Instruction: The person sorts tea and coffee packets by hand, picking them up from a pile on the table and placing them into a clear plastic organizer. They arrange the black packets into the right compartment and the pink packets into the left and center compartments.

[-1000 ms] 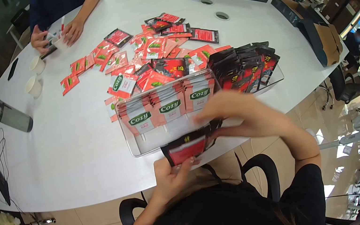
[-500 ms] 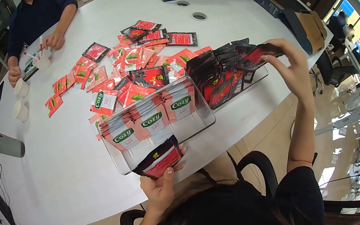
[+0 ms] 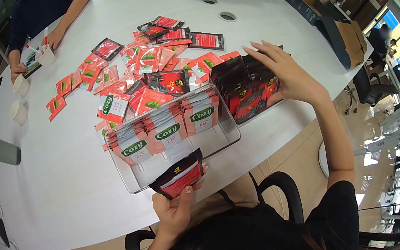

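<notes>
Black sachet slants lengthwise up rightward, my left hand gripping it, right hand splayed; clear tray holds Cozy packets.

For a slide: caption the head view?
Left hand holds a dark packet; right hand touches others standing together.

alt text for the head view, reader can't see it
A person's left hand holds a dark packet while the right hand is spread over grouped black packets. Nearby, a clear tray holds pink Cozy packets, with loose packets piled behind.

Sachets glossy; tray clear, smooth plastic.
</notes>
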`<state>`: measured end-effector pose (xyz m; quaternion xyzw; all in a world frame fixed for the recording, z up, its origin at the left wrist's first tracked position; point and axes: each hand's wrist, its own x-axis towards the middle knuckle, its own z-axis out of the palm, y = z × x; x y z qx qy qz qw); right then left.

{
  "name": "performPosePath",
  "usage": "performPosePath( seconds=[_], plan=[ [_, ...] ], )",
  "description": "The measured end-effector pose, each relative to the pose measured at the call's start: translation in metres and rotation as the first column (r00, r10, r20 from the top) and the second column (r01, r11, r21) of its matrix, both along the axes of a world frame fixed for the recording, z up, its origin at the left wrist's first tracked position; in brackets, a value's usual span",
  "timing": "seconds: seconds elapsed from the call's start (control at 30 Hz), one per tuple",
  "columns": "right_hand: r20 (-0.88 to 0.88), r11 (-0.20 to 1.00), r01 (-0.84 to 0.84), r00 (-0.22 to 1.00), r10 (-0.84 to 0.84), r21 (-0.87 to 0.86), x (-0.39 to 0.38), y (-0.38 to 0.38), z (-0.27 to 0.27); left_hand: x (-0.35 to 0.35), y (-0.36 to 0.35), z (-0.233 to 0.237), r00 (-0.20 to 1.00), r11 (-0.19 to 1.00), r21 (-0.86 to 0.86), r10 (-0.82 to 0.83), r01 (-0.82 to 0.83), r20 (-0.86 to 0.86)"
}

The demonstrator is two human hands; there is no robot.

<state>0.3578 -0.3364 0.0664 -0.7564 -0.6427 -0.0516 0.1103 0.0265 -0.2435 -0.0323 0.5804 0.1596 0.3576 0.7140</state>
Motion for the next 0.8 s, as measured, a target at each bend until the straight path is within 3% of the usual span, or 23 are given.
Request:
performPosePath(
  seconds=[0.13, 0.23, 0.43, 0.63, 0.8],
  plan=[
    [0.026, 0.996, 0.006, 1.000, -0.004, -0.086, -0.002, 0.009, 0.003, -0.003, 0.000, -0.009, 0.999, 0.999, 0.030, 0.017, -0.016, -0.034],
    [-0.075, 0.992, 0.004, 0.997, -0.013, -0.126, -0.002, 0.011, 0.006, -0.003, 0.000, -0.010, 0.999, 1.000, 0.011, 0.027, -0.027, -0.025],
    [-0.024, 0.999, -0.021, 1.000, 0.020, -0.050, -0.002, 0.008, -0.001, 0.000, 0.001, -0.001, 0.999, 1.000, 0.026, -0.010, 0.011, -0.038],
    [-0.097, 0.998, -0.018, 0.995, 0.012, -0.062, -0.006, 0.008, 0.005, -0.001, 0.002, -0.003, 0.999, 0.998, 0.055, -0.009, 0.011, -0.040],
    [-0.140, 0.996, -0.082, 0.986, 0.087, 0.044, -0.002, 0.003, 0.012, 0.000, 0.001, -0.005, 0.999, 1.000, -0.008, -0.020, 0.020, -0.030]
  ],
)
